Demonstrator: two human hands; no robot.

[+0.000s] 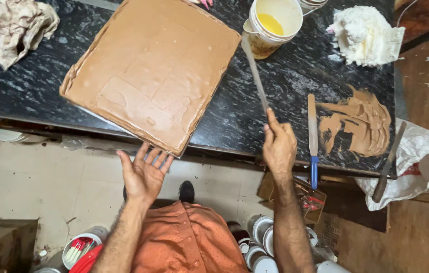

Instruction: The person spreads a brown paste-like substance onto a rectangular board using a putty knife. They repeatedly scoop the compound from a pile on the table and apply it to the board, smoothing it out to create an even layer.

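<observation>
Right hand [279, 146] grip holds long spatula [255, 76] beside frosted slab cake [151, 71].

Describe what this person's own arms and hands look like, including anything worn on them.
Both forearms are bare and hairy, with no sleeve reaching them. The left hand and right hand wear no gloves, rings or watch that I can see. The fingers are bare. An orange dotted shirt covers the torso.

black speckled stone counter [32, 86] above pale tiled floor [57, 187].
</observation>
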